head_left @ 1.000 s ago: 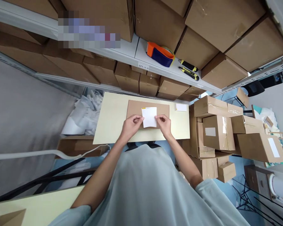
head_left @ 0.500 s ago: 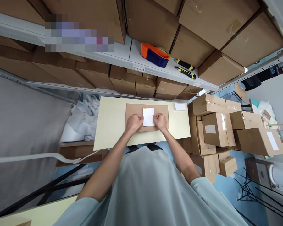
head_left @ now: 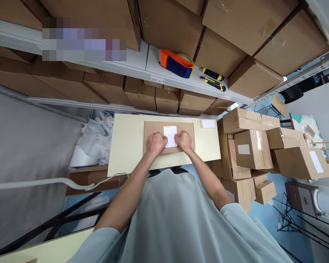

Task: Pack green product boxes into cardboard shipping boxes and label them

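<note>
A flat brown cardboard box [head_left: 155, 128] lies on the pale yellow table. On its top, near the middle, is a white label [head_left: 170, 136] with a small yellow mark along its upper edge. My left hand [head_left: 156, 142] is closed, thumb and fingers at the label's left edge. At the opposite edge, my right hand [head_left: 184, 140] is closed in the same way. Both hands rest over the box. Their fingertips are partly hidden, so how firmly they grip the label does not show.
A small white stack of labels [head_left: 207, 124] lies at the table's [head_left: 127, 146] right end. On the shelf above sit an orange and blue tape dispenser [head_left: 177, 64] and two box cutters [head_left: 212, 79]. Cartons [head_left: 252, 148] crowd the right; crumpled white packing material [head_left: 94, 140] lies left.
Both hands have curled more tightly and come down against the label's sides. The label stays in about the same place on the box. The whole view has shifted slightly.
</note>
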### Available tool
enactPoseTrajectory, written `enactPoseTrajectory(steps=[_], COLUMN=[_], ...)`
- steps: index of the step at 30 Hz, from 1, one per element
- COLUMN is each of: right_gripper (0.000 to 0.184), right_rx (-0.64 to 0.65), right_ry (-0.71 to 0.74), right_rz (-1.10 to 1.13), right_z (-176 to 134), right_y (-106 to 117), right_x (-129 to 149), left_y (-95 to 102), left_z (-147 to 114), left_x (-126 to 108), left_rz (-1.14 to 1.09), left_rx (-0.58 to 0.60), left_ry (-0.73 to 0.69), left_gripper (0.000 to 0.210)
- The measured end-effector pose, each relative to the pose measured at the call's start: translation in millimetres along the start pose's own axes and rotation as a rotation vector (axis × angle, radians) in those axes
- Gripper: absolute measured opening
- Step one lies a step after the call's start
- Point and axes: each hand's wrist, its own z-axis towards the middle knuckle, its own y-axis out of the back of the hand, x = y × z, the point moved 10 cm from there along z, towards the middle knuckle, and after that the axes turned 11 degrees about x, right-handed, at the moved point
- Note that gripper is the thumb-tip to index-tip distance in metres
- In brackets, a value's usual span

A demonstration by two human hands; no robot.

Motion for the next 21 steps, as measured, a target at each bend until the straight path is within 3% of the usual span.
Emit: enactPoseTrajectory(steps=[3,5,8,11,15,21], right_gripper=[0.013,0.015,0.041,0.064,0.073,0.073], right_rx=[0.053,0.065,0.005,0.054,0.145,0.135], right_ry=[0.035,0.123,0.373,0.538,0.55,0.573], right_rz=[-0.034,-0.09,-0.22,-0.342,-0.416,-0.412], right_z=[-2.8,-7.3,-19.0,-24.9,-18.2,-18.2], right_y=[5.1,10.4,14.5,-4.8,-28.4,-24.9], right_x=[-0.3,5.5,28.2,41.7,36.9,31.0], left_y=[5.5,13.1,20.0,3.6,-15.0,-4.7], left_z=[-7.3,-14.7,-25.3,-22.7,-11.8,-19.7], left_x=[7.8,5.5,-17.6,-37.6,-28.3,-4.9], left_rz=[0.014,0.017,0.035,0.092,0.152,0.186], left_rx=[-0.034,-0.091,-0.173,-0.093,-0.023,-0.065], left_ry=[-0.022,-0.113,-0.366,-0.514,-0.494,-0.498], left_gripper=[0.049,0.054,0.07,0.077,0.079,0.078])
